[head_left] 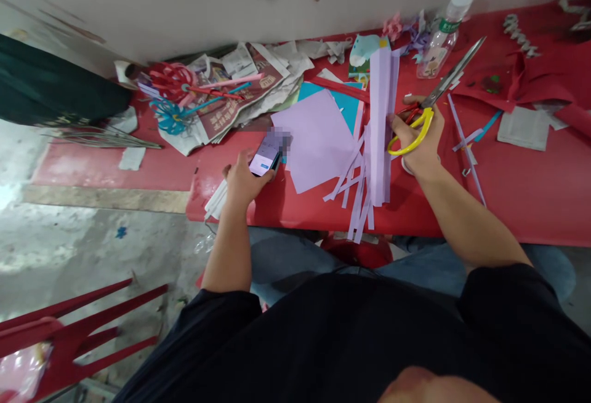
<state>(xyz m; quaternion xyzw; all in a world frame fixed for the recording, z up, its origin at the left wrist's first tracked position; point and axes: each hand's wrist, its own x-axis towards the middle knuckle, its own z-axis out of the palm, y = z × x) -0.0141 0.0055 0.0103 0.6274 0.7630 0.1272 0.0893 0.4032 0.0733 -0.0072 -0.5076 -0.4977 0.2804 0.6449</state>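
Note:
My left hand (244,180) is closed around a mobile phone (264,160) with a lit screen, near the table's front edge. In my right hand (423,138) is a pair of scissors (427,111) with yellow handles, blades pointing up and away to the right. That hand's fingertips also touch the edge of a long folded piece of lilac paper (379,126); whether they pinch it I cannot tell. Thin lilac paper strips (357,206) lie under and beside its lower end. Between my hands rests a lilac paper sheet (321,141), on top of blue paper (348,107).
Newspapers (240,92) with a red paper flower (173,77) and a blue paper flower (170,117) lie at the left. A plastic bottle (441,46) stands at the back right. Further right are red crumpled material (508,86) and a grey square (524,128). A red chair (92,329) stands lower left.

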